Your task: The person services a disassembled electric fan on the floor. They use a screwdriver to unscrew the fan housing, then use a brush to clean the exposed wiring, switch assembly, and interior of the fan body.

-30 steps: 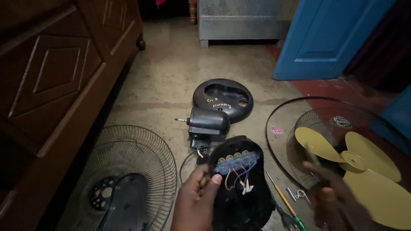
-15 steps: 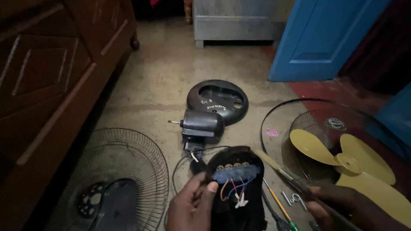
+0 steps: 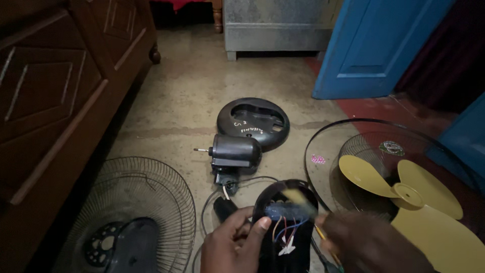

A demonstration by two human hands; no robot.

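My left hand [image 3: 233, 243] grips the left edge of an open black fan control housing [image 3: 286, 230] with blue, red and white wires showing inside. My right hand [image 3: 371, 244] holds a thin screwdriver [image 3: 298, 198], blurred, its tip over the top of the housing. A black fan motor [image 3: 235, 152] with its shaft pointing left lies on the floor just beyond, joined to the housing by a cable. Behind the motor lies a round black fan base [image 3: 254, 123].
A wire fan guard [image 3: 132, 212] with a black cover lies at the lower left. A yellow fan blade [image 3: 409, 197] rests on another guard [image 3: 353, 151] at the right. A wooden cabinet [image 3: 55, 91] stands left, a blue door [image 3: 374, 45] at the back right.
My right hand has moved left to the housing, bringing the screwdriver over its top. The view has shifted slightly, and my left hand keeps its grip.
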